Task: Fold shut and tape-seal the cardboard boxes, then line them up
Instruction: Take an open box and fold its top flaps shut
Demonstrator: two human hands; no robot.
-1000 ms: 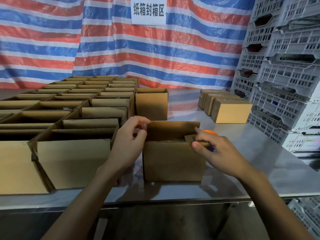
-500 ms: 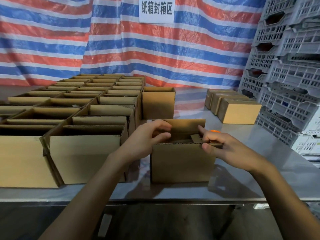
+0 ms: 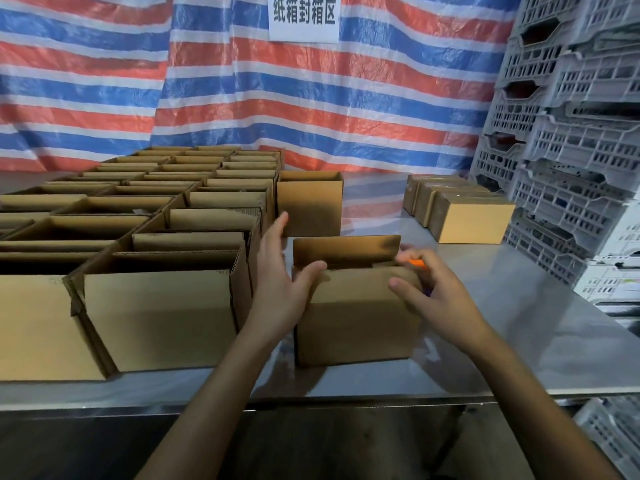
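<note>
Flaps are the likely trouble: if the near flap is pushed down before the short side flaps sit flat beneath it, one may spring up and leave a gap that tape would not bridge. A push from one side only could also skid the light box across the smooth metal table. The left hand is spread, its fingers straight and pointing away along the box's left side. Only its thumb lies across the left end of the near flap, pressing rather than gripping. The right hand is more closed — its thumb rests on the front face near the right corner while its fingers curl over the right top edge. They are blurred, so I cannot tell what they pinch inside. The back flap stands upright, so the box, which sits near the front edge of the table between both hands, is not yet closed and shows no tape. Just behind the right fingers shows an orange thing, mostly hidden — possibly the tape tool, though that is a guess. Just left of the box stand rows of open boxes. Further back on the right, a short row of closed boxes stands beside stacked grey crates.
</note>
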